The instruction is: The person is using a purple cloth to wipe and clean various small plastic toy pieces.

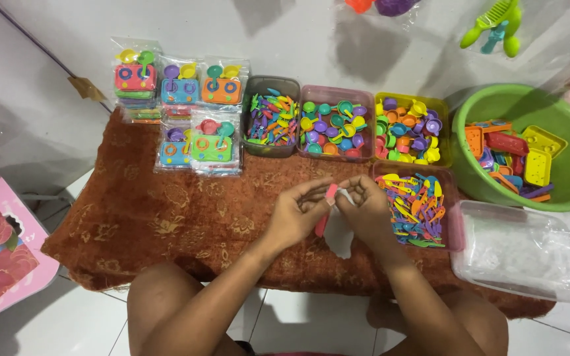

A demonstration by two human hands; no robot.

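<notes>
Far-left edge of brown cloth (pixel 166 224): sealed toy packets (pixel 179 112) in stacked rows. Along back edge: grey tub (pixel 272 115), pink tub (pixel 336 123), yellow tub (pixel 411 128), all full of small coloured pieces. Centre: left hand (pixel 295 214) and right hand (pixel 364 207) meeting, fingers pinching a pink piece (pixel 328 201) and a clear bag (pixel 339 231) hanging below. Advisable: keep bag mouth held wide, feed piece straight in. Right: pink tray (pixel 420 207), green basin (pixel 529 145), lidded clear box (pixel 519 250). Bag mouth hidden behind fingers; piece's shape unclear.
</notes>
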